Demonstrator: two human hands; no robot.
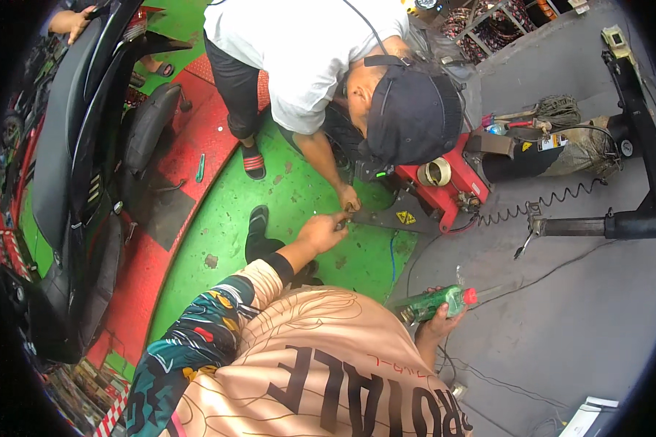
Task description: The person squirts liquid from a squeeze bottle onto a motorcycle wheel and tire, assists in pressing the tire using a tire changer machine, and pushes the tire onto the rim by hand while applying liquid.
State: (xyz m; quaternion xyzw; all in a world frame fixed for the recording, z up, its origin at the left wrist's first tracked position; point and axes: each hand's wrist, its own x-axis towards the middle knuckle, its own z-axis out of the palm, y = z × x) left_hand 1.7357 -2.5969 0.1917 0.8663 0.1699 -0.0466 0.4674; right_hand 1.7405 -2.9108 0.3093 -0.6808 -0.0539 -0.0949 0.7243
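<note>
The left hand (324,233) curls its fingers beside a co-worker's one visible hand (349,199), any grip impossible to tell, while the right hand (437,325) grasps one red-capped green bottle (431,301) above grey floor (547,309).

Green, red and grey, with one busy print

The floor (222,247) at centre is bright green with dark scuffs; left of it a platform (135,298) is red. Right of centre, a machine (455,186) is red too, over a grey surface (547,306). The bottle (430,301), lower right of centre, is green with a red cap (470,296). Bottom centre, a peach shirt (288,331) carries thin dark curves and black lettering; its sleeve (208,328) mixes teal, black, white, orange and red.
</note>
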